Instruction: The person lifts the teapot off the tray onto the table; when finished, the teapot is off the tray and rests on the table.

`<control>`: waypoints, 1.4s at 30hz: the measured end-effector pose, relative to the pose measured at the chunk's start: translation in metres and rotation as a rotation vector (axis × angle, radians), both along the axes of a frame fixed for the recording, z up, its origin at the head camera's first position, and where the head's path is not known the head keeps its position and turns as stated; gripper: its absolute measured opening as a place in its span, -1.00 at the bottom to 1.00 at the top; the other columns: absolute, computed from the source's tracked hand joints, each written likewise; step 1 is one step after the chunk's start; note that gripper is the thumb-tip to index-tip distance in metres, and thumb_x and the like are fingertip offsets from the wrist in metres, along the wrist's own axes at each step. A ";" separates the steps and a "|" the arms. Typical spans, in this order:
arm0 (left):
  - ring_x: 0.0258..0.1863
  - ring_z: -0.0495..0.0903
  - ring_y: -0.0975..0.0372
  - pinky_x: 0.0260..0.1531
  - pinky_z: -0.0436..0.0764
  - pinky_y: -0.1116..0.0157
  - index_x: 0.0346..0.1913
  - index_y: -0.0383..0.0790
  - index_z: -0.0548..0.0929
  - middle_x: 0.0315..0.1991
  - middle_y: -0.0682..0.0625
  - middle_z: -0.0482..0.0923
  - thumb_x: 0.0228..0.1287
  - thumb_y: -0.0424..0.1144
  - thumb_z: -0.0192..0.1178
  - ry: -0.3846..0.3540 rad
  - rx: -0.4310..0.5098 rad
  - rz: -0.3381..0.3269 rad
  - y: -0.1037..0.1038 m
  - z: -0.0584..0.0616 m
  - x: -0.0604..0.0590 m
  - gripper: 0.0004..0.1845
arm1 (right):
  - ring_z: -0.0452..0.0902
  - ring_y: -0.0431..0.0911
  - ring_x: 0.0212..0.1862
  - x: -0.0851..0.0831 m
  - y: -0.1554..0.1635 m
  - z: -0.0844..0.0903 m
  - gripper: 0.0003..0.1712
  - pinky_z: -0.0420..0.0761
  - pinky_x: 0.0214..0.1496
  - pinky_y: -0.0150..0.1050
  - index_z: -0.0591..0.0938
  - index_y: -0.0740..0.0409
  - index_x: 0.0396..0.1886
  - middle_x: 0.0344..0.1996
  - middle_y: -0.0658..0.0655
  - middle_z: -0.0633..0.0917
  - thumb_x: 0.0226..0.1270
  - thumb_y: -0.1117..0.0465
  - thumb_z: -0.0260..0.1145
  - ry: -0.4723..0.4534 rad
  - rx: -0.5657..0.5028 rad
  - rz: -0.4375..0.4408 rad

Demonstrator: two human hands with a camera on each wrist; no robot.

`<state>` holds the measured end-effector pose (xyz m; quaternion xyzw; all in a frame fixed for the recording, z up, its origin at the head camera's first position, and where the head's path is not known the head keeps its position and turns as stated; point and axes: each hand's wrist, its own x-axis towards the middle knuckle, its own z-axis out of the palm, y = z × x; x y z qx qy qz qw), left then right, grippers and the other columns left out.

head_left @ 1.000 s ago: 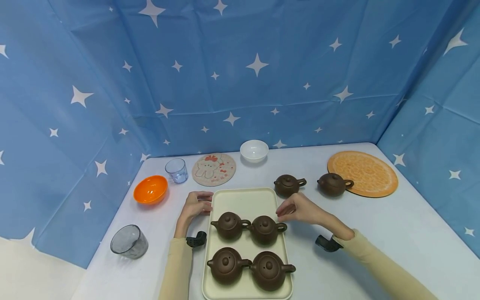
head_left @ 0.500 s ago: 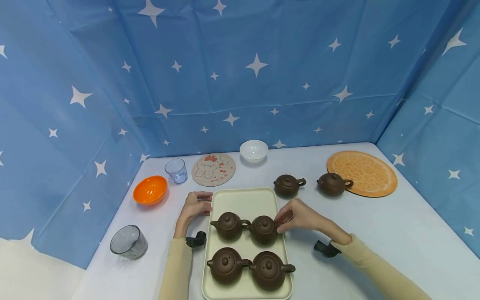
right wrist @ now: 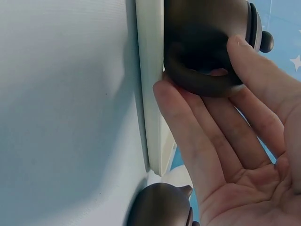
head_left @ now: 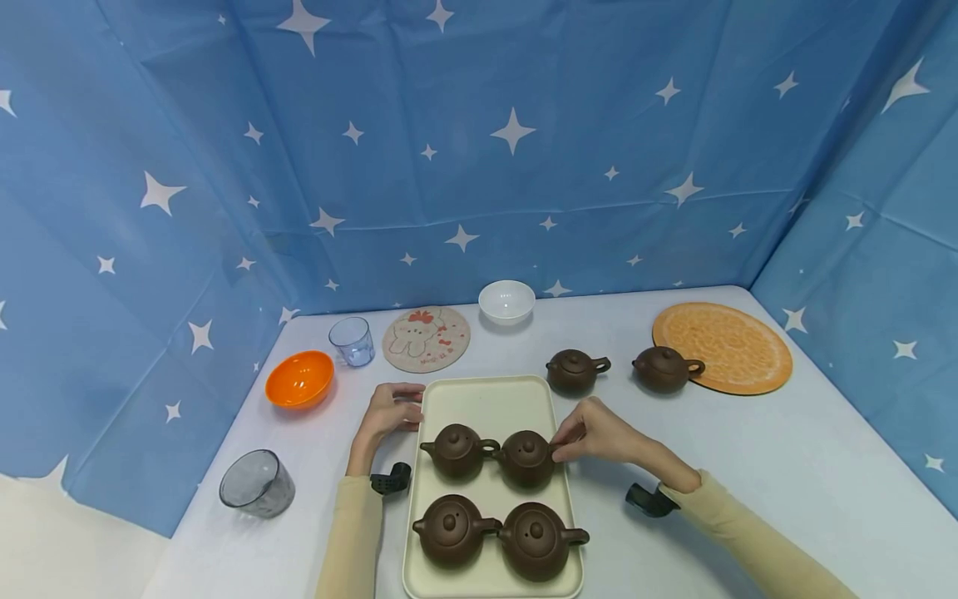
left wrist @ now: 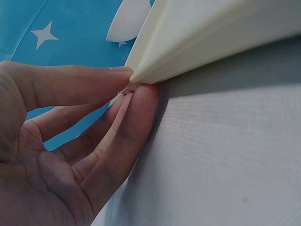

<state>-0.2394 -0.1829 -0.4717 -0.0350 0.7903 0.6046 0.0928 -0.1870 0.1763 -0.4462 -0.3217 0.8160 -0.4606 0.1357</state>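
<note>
A cream tray (head_left: 486, 403) holds several brown teapots in two rows. My right hand (head_left: 563, 445) is at the back right teapot (head_left: 526, 457) and pinches its handle. In the right wrist view the thumb lies over the handle loop (right wrist: 202, 84) and the fingers (right wrist: 188, 127) curl under it, beside the tray's rim (right wrist: 150, 70). My left hand (head_left: 410, 413) holds the tray's far left edge. In the left wrist view its thumb and fingers (left wrist: 136, 106) pinch the tray's rim (left wrist: 211, 33).
Two more teapots (head_left: 576, 370) (head_left: 666, 368) stand on the table behind the tray, the right one at an orange mat (head_left: 722, 345). A white bowl (head_left: 506, 299), a round coaster (head_left: 427, 337), a clear cup (head_left: 352, 339), an orange bowl (head_left: 299, 378) and a grey glass (head_left: 257, 482) lie at the back and left.
My right hand came down and left from beside the tray onto the back right teapot's handle and closed on it. The left hand stayed at the tray's edge.
</note>
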 end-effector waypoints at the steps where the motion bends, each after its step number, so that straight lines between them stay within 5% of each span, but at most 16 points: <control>1: -0.50 0.61 0.23 -0.51 0.73 0.24 0.09 -0.52 0.56 -0.14 -0.30 0.58 -0.15 -0.73 0.16 -0.003 0.000 0.000 0.000 0.000 0.000 -0.42 | 0.71 -0.17 -0.39 0.000 0.000 0.000 -0.86 0.70 -0.34 -0.38 0.76 0.34 -0.38 -0.45 0.16 0.77 0.00 0.38 0.48 0.004 -0.004 0.004; 17: -0.49 0.60 0.24 -0.50 0.73 0.25 0.11 -0.54 0.54 -0.09 -0.36 0.56 -0.14 -0.72 0.16 -0.011 0.010 -0.015 0.000 0.001 -0.001 -0.42 | 0.69 -0.22 -0.41 0.005 -0.001 0.000 -0.86 0.69 -0.36 -0.39 0.78 0.29 -0.40 -0.46 0.11 0.77 0.00 0.33 0.50 0.029 -0.005 -0.065; 27: -0.47 0.60 0.24 -0.42 0.74 0.20 0.13 -0.62 0.48 -0.04 -0.47 0.51 -0.11 -0.71 0.14 -0.021 0.019 -0.060 0.006 0.032 0.016 -0.42 | 0.69 -0.24 -0.42 0.007 -0.002 0.000 -0.87 0.68 -0.41 -0.39 0.79 0.26 -0.41 -0.48 0.09 0.77 -0.02 0.32 0.50 0.067 0.000 -0.105; 34: -0.49 0.60 0.25 -0.51 0.73 0.27 0.11 -0.54 0.54 -0.10 -0.34 0.58 -0.15 -0.72 0.16 -0.004 0.009 -0.018 0.000 0.001 -0.001 -0.41 | 0.65 -0.28 -0.45 0.005 0.000 0.003 -0.87 0.64 -0.46 -0.42 0.79 0.26 -0.39 -0.48 0.08 0.77 0.00 0.32 0.49 0.078 -0.005 -0.105; 42: -0.49 0.61 0.23 -0.51 0.73 0.27 0.11 -0.53 0.54 -0.11 -0.32 0.58 -0.14 -0.71 0.16 -0.005 -0.001 -0.007 0.000 0.000 0.000 -0.42 | 0.69 -0.22 -0.38 -0.002 0.014 0.015 -0.85 0.68 -0.39 -0.38 0.78 0.28 -0.34 -0.43 0.11 0.77 0.05 0.31 0.47 0.100 -0.039 -0.064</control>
